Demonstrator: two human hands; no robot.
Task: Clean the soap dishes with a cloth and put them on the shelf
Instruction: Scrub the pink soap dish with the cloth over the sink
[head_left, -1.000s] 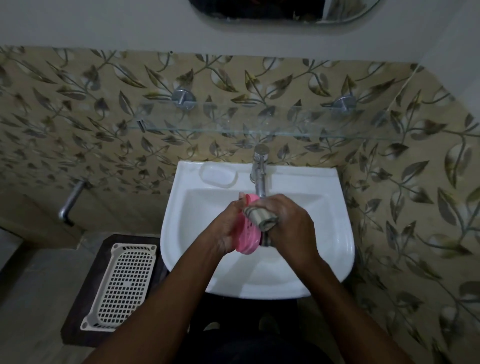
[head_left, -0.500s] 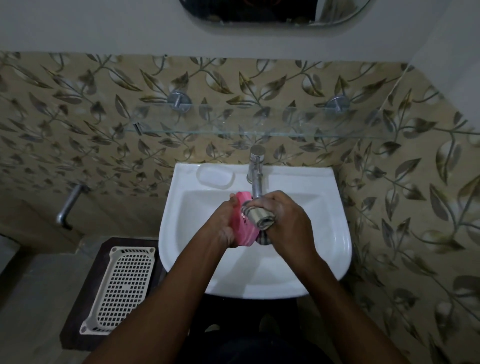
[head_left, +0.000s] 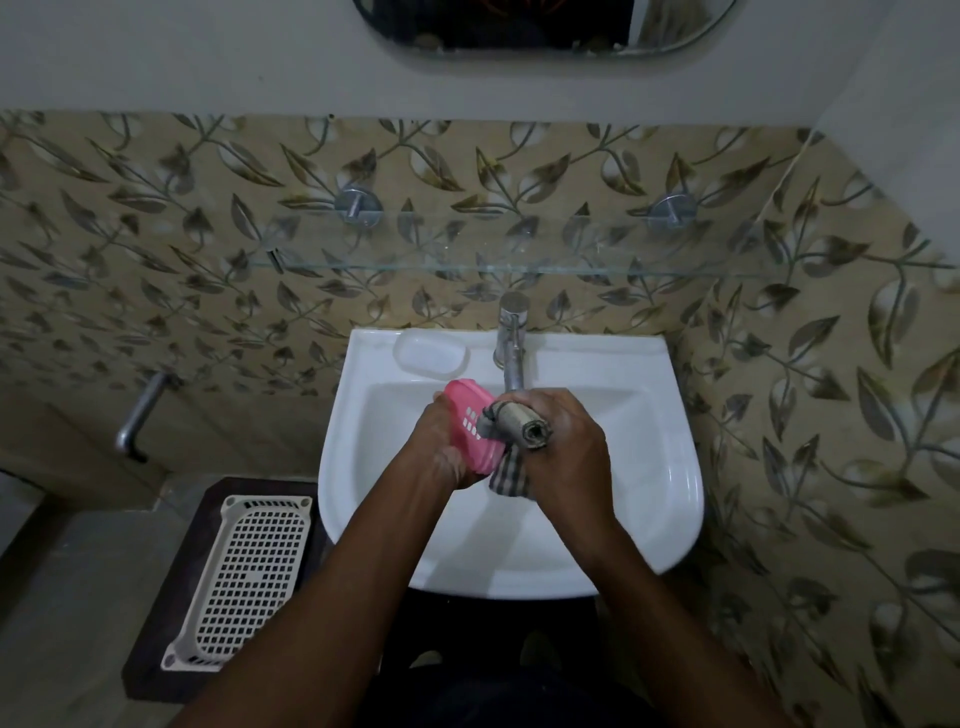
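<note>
While both hands work above the white washbasin (head_left: 670, 467), the left hand (head_left: 441, 441) grips a pink soap dish (head_left: 470, 415), fingers wrapped around its left side and lower end. This dish is tilted on edge over the bowl, its slotted face turned toward the right hand. The right hand (head_left: 569, 447) is closed around a rolled checked cloth (head_left: 524, 428); the rolled end presses against the slotted face, and a loose tail of the cloth hangs below the hand, beside the lower end of the dish.

A second soap dish, white (head_left: 431, 353), lies flat on the back ledge of the basin, near the rear left corner, just left of the chrome tap (head_left: 511, 343). The tap spout reaches forward over the bowl, ending just behind the right hand.

A glass shelf (head_left: 519, 265) is fixed to the leaf-patterned tiled wall above the basin, held by two round chrome brackets. A mirror (head_left: 545, 31) hangs higher on the wall.

At floor level, left of the basin, a white perforated plastic tray (head_left: 244, 582) rests on a dark low stand (head_left: 156, 670). A chrome pipe fitting (head_left: 140, 415) projects from the wall further left.
</note>
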